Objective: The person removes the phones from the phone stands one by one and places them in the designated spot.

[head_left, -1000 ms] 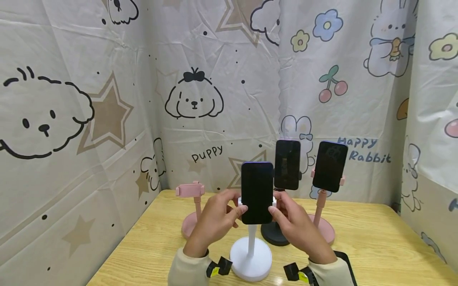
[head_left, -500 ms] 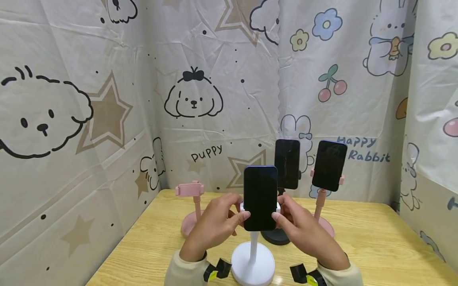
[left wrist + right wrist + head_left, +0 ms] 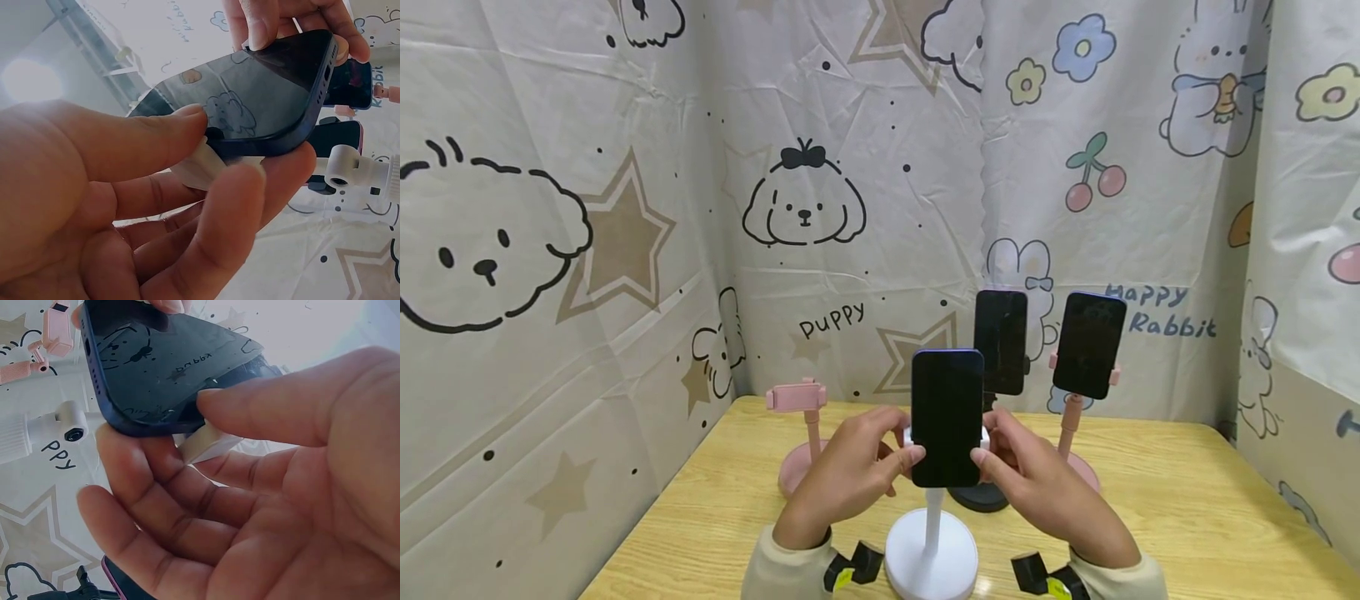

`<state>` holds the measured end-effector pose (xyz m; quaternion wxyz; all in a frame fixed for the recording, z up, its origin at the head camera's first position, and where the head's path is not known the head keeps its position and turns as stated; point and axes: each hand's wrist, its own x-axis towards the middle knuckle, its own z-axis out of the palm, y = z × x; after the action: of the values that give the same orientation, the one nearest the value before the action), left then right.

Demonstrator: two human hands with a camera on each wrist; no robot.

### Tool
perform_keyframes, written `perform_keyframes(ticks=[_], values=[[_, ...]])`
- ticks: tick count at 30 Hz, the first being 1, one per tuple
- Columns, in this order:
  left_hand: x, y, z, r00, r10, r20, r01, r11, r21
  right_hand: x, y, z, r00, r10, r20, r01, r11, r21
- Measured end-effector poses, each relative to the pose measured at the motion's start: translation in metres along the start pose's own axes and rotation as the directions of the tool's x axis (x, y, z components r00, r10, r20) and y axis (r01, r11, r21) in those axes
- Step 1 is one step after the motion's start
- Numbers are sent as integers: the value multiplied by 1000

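A smartphone [image 3: 947, 417] with a dark screen stands upright in the white clamp [image 3: 985, 437] of a white phone stand [image 3: 931, 550]. My left hand [image 3: 848, 467] pinches its left side, thumb at the front edge and fingers behind. On the opposite side my right hand [image 3: 1037, 479] grips in the same way. The left wrist view shows the thumb [image 3: 169, 134] at the clamp's lip, over the edge of the phone [image 3: 275, 94]. In the right wrist view, the white clamp arm [image 3: 209, 444] sits between thumb and fingers, and the phone's port end [image 3: 94, 362] is visible.
Behind the hands are a black stand [image 3: 979, 497] with a phone [image 3: 1000, 342], and a pink stand [image 3: 1072, 417] with a phone [image 3: 1090, 346] to its right. A pink stand with a bare holder [image 3: 796, 397] is at left. Printed curtains [image 3: 910, 250] surround the wooden table [image 3: 700, 500].
The phone, its white stand and both hands have shifted slightly toward me and right since a second ago, mostly in the first half second. The grip looks the same.
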<state>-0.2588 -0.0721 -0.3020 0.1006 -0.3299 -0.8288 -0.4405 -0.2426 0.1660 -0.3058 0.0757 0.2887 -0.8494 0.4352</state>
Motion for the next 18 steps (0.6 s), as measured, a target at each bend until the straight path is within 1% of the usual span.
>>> perform_keyframes(ticks=[5, 9, 12, 15, 18], values=[[1, -1, -1, 1000, -5, 15, 5, 1000, 4, 0, 0, -1, 1000, 13, 5, -13, 1000, 11], [1, -3, -4, 999, -30, 26, 30, 999, 12, 0, 0, -1, 1000, 28, 3, -28, 1000, 15], [1, -5, -6, 998, -52, 27, 52, 999, 8, 1, 0, 0, 998, 53, -26, -53, 999, -11], [1, -7, -9, 997, -70, 24, 70, 998, -6, 2, 0, 1, 993, 83, -85, -86, 996, -25], [0, -8, -11, 997, -81, 8, 81, 996, -21, 6, 0, 3, 986, 77, -146, -74, 997, 24]])
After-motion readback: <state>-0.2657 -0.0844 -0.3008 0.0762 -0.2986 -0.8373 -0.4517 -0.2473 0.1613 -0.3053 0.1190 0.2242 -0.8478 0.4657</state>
